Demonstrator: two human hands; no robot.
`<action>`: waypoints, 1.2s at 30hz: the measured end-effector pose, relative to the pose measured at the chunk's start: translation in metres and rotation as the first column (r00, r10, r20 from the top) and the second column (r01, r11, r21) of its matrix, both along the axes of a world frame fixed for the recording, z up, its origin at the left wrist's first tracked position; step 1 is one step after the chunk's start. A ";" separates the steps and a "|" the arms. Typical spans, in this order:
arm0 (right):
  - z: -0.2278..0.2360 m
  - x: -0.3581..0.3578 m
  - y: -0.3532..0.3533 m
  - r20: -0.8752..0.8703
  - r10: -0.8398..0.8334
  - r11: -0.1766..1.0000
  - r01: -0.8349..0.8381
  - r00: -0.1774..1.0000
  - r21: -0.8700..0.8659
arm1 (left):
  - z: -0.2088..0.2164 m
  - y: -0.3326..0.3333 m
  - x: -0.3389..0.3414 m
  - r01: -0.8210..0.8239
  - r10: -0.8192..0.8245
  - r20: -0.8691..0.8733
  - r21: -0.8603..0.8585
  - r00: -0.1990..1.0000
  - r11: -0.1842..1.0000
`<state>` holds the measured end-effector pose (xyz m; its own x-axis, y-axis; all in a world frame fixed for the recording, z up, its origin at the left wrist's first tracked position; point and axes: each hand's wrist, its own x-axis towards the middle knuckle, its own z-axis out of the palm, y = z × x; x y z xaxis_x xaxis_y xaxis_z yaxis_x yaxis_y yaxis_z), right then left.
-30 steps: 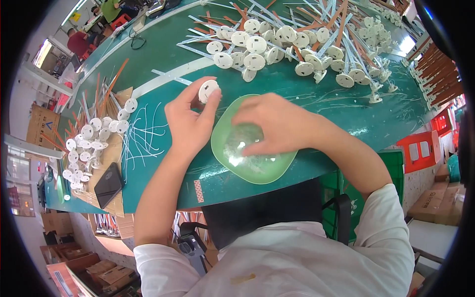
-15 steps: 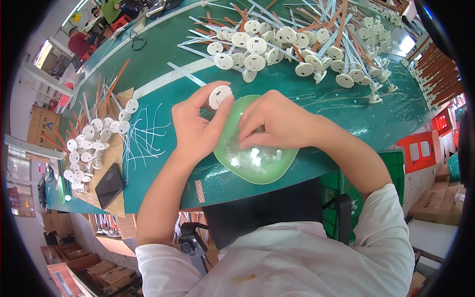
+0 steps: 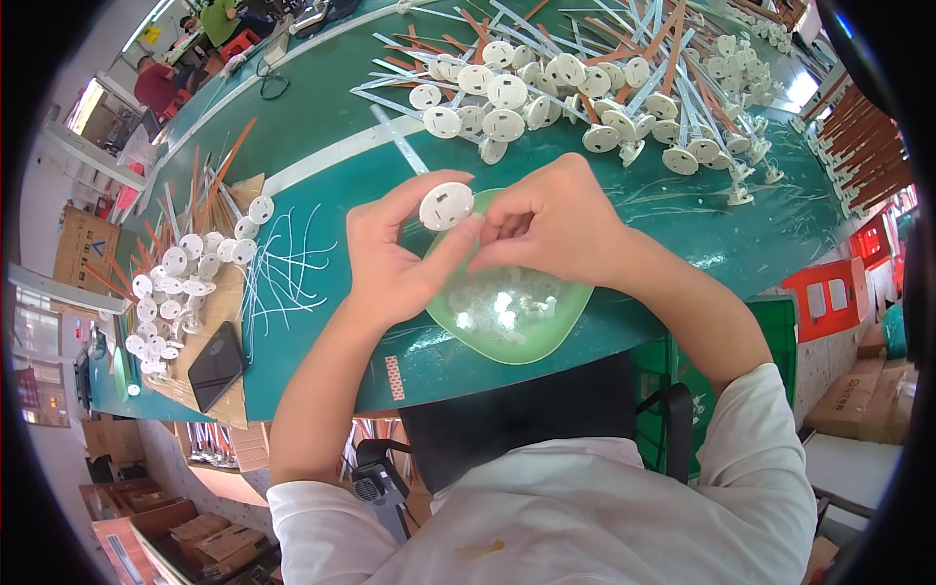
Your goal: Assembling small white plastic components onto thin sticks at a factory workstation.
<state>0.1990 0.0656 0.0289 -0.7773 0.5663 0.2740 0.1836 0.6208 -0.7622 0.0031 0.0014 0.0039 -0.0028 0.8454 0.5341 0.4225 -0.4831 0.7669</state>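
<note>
My left hand [image 3: 385, 255] pinches a white round disc [image 3: 447, 206] between thumb and fingers, its slotted face turned up. From behind the disc a pale flat strip [image 3: 401, 142] sticks out toward the far side. Close at its right, my right hand [image 3: 564, 216] is closed in a pinch by the disc's edge; whatever sits between its fingertips is too small to make out. Both hands are above the near-left part of a light green bowl [image 3: 517, 353], which holds small clear pieces [image 3: 526, 304].
A big heap of similar white discs [image 3: 505, 92] with pale and orange-brown strips lies across the far table. Another pile [image 3: 175, 260] rests on cardboard at left, near a black phone [image 3: 215, 366] and thin white strands [image 3: 285, 263]. A black chair [image 3: 517, 409] stands at the table's edge.
The disc in my left hand has shifted right and slightly nearer, its strip now steeper. My right hand has risen from the bowl and come up to the disc's edge.
</note>
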 end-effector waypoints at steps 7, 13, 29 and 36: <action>-0.007 -0.002 0.003 -0.044 -0.038 0.993 0.042 0.998 0.108 | 0.000 0.001 0.002 -0.008 0.008 -0.002 -0.008 1.000 1.000; -0.004 -0.003 0.000 -0.092 -0.100 0.995 0.099 0.991 -0.019 | 0.003 0.000 0.002 -0.019 0.020 0.076 -0.016 0.997 1.000; -0.015 -0.007 -0.001 -0.295 -0.109 0.913 0.213 0.949 0.347 | 0.002 -0.002 0.008 0.027 0.006 0.240 -0.133 0.971 0.991; -0.010 -0.006 0.001 -0.309 -0.090 0.869 0.226 0.947 0.441 | 0.002 -0.002 0.006 -0.039 0.051 0.271 -0.050 0.961 0.998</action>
